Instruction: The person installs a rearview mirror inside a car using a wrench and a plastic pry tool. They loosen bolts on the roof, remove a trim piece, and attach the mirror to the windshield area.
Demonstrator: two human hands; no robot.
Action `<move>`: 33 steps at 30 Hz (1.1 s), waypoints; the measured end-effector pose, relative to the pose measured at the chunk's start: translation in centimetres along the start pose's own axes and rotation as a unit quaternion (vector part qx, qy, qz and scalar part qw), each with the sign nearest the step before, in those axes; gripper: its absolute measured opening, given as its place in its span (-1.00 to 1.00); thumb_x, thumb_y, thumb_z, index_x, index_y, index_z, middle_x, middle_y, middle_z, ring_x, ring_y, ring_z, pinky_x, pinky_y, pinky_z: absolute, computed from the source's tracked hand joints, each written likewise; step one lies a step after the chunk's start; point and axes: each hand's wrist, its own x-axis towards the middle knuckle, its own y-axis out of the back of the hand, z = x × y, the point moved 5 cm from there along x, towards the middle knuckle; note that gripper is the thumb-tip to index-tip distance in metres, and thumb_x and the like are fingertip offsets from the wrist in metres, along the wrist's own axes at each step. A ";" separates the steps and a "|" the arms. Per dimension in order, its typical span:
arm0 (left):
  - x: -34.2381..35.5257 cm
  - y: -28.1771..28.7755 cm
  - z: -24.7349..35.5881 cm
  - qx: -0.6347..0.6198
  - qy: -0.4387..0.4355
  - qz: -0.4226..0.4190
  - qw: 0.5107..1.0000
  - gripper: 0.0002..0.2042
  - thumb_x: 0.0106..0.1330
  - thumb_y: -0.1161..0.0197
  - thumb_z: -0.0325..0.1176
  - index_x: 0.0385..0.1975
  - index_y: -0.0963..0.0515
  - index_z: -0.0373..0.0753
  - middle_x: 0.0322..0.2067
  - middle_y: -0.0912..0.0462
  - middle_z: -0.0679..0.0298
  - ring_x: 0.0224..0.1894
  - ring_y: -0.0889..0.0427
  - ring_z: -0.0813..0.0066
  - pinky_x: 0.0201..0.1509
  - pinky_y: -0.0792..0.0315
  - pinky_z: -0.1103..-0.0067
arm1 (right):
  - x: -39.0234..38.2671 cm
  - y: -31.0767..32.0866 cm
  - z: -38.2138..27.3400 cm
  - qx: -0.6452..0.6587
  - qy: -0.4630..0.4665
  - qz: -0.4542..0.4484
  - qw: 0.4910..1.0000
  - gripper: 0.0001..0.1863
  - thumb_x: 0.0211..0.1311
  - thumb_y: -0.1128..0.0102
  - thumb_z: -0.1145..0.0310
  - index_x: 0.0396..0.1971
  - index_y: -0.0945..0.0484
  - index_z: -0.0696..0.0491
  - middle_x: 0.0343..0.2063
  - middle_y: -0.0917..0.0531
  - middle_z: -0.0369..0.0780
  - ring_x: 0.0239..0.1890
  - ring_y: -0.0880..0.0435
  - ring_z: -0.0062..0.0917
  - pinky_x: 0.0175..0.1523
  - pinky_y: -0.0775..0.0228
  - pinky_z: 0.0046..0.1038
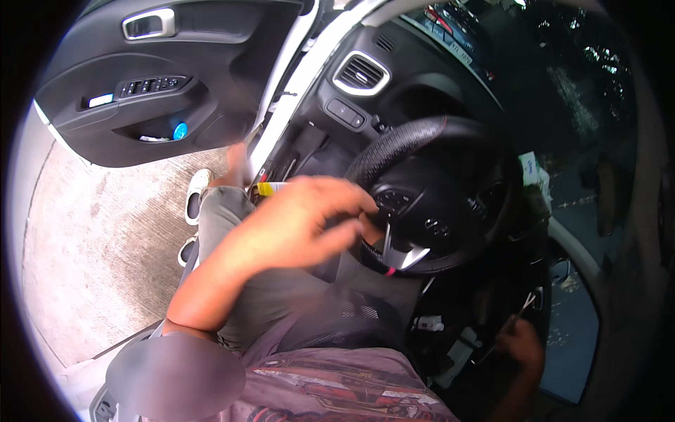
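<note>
My left hand is raised before the left side of the steering wheel, its fingers curled but thumb and fingers apart. Nothing shows between them. Farther right and low, my right hand is closed around a slim dark object with a shiny edge; its kind is too dim to tell. Bright, forked metal shows just above that hand, and I cannot tell whether it belongs to the held object. A white box-like item and a small white container lie to the left of my right hand.
At the upper left the car door stands open over concrete ground. White shoes are beside the sill. A yellow-labelled item lies past my left wrist. White packaging sits right of the wheel. A blurred oval covers the lower left.
</note>
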 end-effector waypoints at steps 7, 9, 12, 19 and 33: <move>-2.2 -4.3 1.5 -0.099 -0.001 -0.095 0.991 -0.28 0.35 -0.42 -0.29 0.47 -0.27 -0.29 0.01 -0.68 -0.07 0.06 -0.71 -0.03 0.17 -0.56 0.26 | -6.5 -4.5 -31.7 0.138 0.433 -0.070 0.888 -0.95 0.40 -0.20 0.60 -0.21 -0.58 0.23 -0.37 -0.74 -0.16 -0.28 -0.81 -0.57 -0.19 -0.65 -0.59; -2.6 -4.8 2.3 -0.191 -0.008 -0.100 0.976 -0.21 0.44 -0.36 -0.27 0.55 -0.08 -0.34 0.04 -0.66 -0.07 0.08 -0.70 -0.07 0.19 -0.55 0.26 | -6.3 -6.8 -36.7 0.159 0.502 -0.134 0.840 -0.88 0.43 -0.21 0.56 -0.13 -0.55 0.27 -0.25 -0.72 -0.08 -0.28 -0.79 -0.52 -0.16 -0.66 -0.51; -2.5 -3.2 2.7 -0.256 0.054 -0.049 0.964 -0.34 0.56 -0.18 -0.37 0.58 -0.07 -0.27 -0.15 -0.70 0.06 -0.31 -0.77 0.33 -0.18 -0.64 0.44 | -5.9 -9.6 -41.0 0.252 0.488 -0.179 0.816 -0.89 0.51 -0.16 0.51 -0.12 -0.54 0.25 -0.23 -0.72 -0.08 -0.31 -0.75 -0.59 -0.18 -0.64 -0.55; -0.7 3.8 4.3 -0.048 -0.014 0.108 0.993 -0.28 0.47 -0.22 -0.46 0.60 -0.09 -0.23 -0.17 -0.75 -0.13 -0.16 -0.79 -0.14 -0.08 -0.64 0.33 | -5.9 -8.5 -47.3 0.364 0.575 -0.175 0.712 -0.82 0.54 -0.16 0.42 -0.04 -0.47 0.19 -0.22 -0.71 -0.07 -0.36 -0.71 -0.55 -0.27 -0.59 -0.54; 4.5 8.2 10.4 0.095 -0.145 0.229 0.958 -0.34 0.23 -0.26 -0.66 0.41 -0.46 -0.21 -0.35 -0.67 0.19 -0.38 -0.72 0.24 -0.33 -0.61 0.42 | -7.7 -2.1 -50.7 0.438 0.664 -0.113 0.595 -0.76 0.64 -0.05 0.29 0.06 -0.42 0.14 -0.28 -0.68 -0.01 -0.45 -0.70 -0.49 -0.36 -0.56 -0.56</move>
